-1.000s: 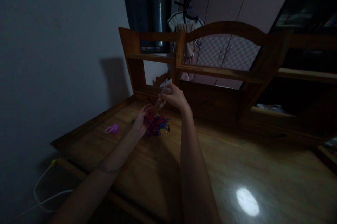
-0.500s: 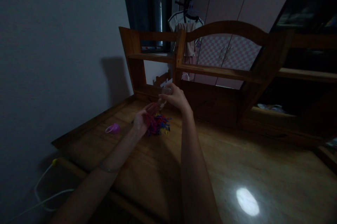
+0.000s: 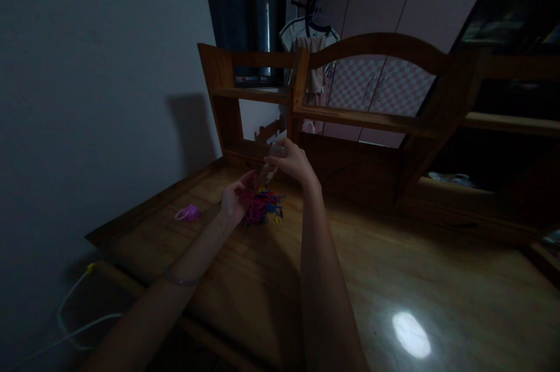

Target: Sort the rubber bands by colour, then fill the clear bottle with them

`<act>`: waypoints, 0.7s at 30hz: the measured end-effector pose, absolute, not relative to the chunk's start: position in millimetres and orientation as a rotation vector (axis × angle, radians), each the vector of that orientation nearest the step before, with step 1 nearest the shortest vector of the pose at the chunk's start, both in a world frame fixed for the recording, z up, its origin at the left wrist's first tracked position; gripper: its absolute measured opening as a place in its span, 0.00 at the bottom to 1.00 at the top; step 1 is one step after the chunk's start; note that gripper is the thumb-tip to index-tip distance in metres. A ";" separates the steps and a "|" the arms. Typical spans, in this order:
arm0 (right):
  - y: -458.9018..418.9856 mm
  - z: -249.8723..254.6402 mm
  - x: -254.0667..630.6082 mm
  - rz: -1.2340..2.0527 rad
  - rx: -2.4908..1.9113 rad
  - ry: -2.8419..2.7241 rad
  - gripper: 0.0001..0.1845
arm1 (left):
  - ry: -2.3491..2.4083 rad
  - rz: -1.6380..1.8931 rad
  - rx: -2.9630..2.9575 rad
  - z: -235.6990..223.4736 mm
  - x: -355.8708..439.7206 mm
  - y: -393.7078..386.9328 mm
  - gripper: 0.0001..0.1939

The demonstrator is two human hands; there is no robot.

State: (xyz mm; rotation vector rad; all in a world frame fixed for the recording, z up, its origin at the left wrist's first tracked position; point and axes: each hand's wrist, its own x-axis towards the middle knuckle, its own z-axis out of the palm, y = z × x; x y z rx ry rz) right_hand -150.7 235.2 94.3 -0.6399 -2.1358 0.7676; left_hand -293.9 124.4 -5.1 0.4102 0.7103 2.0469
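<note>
My right hand (image 3: 294,162) is closed round a small clear bottle (image 3: 268,170), held tilted with its mouth pointing down to the left, above a heap of small coloured pieces (image 3: 262,207) in pink, blue and yellow on the wooden desk (image 3: 332,279). My left hand (image 3: 236,197) is raised just left of the heap, fingers pinched together near the bottle's mouth; what they hold is too small and dark to name. A thin bracelet sits on my left wrist.
A pink cap-like object (image 3: 188,213) lies on the desk to the left of the heap. A wooden shelf unit (image 3: 367,121) stands along the desk's back edge. A white cable (image 3: 74,313) hangs beside the desk at lower left, by the grey wall.
My left hand has lifted from the heap up towards the bottle's mouth. My right hand and the bottle have barely moved.
</note>
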 end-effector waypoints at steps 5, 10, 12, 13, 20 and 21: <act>235.5 93.3 -150.6 0.794 -0.626 -2.137 0.23 | 0.745 2.046 0.396 -1.8 -291.4 122.9 0.26; 236.3 91.9 -150.8 0.800 -0.620 -2.131 0.23 | 0.775 2.037 0.400 -3.0 -292.0 123.9 0.26; 236.4 91.7 -150.7 0.797 -0.619 -2.137 0.24 | 0.785 2.042 0.391 -4.3 -293.0 125.1 0.23; 236.4 91.8 -150.6 0.794 -0.615 -2.141 0.23 | 0.787 2.047 0.381 -4.8 -293.4 125.6 0.22; 235.4 93.0 -149.7 0.779 -0.623 -2.138 0.23 | 0.723 2.047 0.302 -3.6 -295.2 123.7 0.14; 235.5 93.0 -149.8 0.787 -0.626 -2.139 0.23 | 0.712 2.046 0.294 -3.5 -295.6 123.0 0.13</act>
